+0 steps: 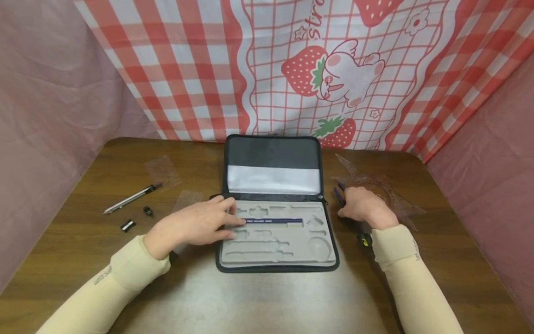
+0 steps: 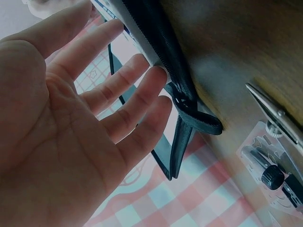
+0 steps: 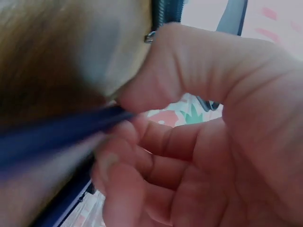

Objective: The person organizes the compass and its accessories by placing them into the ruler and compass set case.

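Dark blue, slender pencil-like stick [image 3: 61,132]: I have it by one end in my right hand [image 1: 366,205], pinched between thumb and curled forefinger, just above the brown wood-grain table [image 1: 62,264] and to the right of the black zippered case [image 1: 277,268]. The rest of its length is blurred in the right wrist view. My other right fingers bend in below the pinch, near a second dark blue, straight-edged piece [image 3: 71,194]; I cannot tell whether they touch it. Beyond that hand lie a clear plastic set square [image 1: 406,206] and a clear plastic protractor [image 1: 385,188], overlapping, and a small black object with a yellow-green mark [image 1: 365,240] sits near my right cuff. My left hand [image 1: 202,223] is well open, fingers nearly straight and spread, gripping nothing; its fingertips reach over the left edge of the case, the forefinger at the left end of a dark blue pencil with white lettering [image 1: 273,221]. That pencil lies in a slot of the grey moulded tray [image 1: 298,234], and the lid [image 1: 273,180] stands raised behind, dark grey above a silvery pocket. To the left of my left hand are a silver metal compass [image 1: 129,199], a small black-and-silver sharpener [image 1: 128,226] and a tiny black piece [image 1: 148,211], each apart from the others.
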A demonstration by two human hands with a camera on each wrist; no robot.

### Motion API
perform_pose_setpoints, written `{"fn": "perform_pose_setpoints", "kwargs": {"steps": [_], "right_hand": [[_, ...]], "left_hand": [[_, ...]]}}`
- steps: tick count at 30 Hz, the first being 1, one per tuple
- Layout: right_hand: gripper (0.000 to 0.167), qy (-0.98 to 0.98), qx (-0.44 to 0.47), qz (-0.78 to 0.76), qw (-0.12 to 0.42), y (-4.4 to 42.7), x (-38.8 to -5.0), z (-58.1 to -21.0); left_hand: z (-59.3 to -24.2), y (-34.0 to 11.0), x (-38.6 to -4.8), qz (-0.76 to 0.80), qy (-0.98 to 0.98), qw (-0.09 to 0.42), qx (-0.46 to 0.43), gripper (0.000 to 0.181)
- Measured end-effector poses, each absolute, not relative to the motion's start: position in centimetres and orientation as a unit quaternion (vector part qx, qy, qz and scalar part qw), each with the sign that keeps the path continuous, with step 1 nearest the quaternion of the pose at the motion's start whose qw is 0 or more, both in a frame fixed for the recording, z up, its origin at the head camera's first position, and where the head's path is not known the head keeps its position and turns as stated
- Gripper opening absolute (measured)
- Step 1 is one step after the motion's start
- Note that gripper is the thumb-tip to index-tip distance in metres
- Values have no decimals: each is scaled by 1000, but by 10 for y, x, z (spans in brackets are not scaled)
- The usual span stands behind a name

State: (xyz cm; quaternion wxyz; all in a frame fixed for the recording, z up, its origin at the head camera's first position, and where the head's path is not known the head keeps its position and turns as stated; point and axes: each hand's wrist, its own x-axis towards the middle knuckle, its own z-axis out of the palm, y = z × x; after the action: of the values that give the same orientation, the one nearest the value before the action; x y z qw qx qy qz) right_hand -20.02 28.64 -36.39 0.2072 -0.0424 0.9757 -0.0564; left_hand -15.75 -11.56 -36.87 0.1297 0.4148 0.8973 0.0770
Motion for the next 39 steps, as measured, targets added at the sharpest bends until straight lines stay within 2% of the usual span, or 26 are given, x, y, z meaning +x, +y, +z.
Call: {"fn": "perform_pose_setpoints", "kwargs": {"steps": [4,9,15,18,22,31,39], "right_hand": [[25,980,-55,-93,165,285,-198,-358],[18,982,-94,-143,84,272,-190,-346],[15,963,-219,-155,3,238,-177,-340],[20,944,-295,-150,-6,221,-169,-341],[24,929,-346,-134,4,203,-157,-346],[13,928,-352,-103,-73,170,-136,-358],[12,924,-359,-113,-62,144,-140,-362]], "left_hand": [[-369,-117,-159,78,897,131,415,39],[-370,-119,-160,79,894,130,422,40],[-370,-121,-161,87,893,134,421,41],[-370,-122,-163,92,894,139,417,40],[-371,-122,-165,100,895,144,409,38],[-375,-121,-165,112,893,152,408,38],[-372,-119,-166,115,896,154,401,38]]}}
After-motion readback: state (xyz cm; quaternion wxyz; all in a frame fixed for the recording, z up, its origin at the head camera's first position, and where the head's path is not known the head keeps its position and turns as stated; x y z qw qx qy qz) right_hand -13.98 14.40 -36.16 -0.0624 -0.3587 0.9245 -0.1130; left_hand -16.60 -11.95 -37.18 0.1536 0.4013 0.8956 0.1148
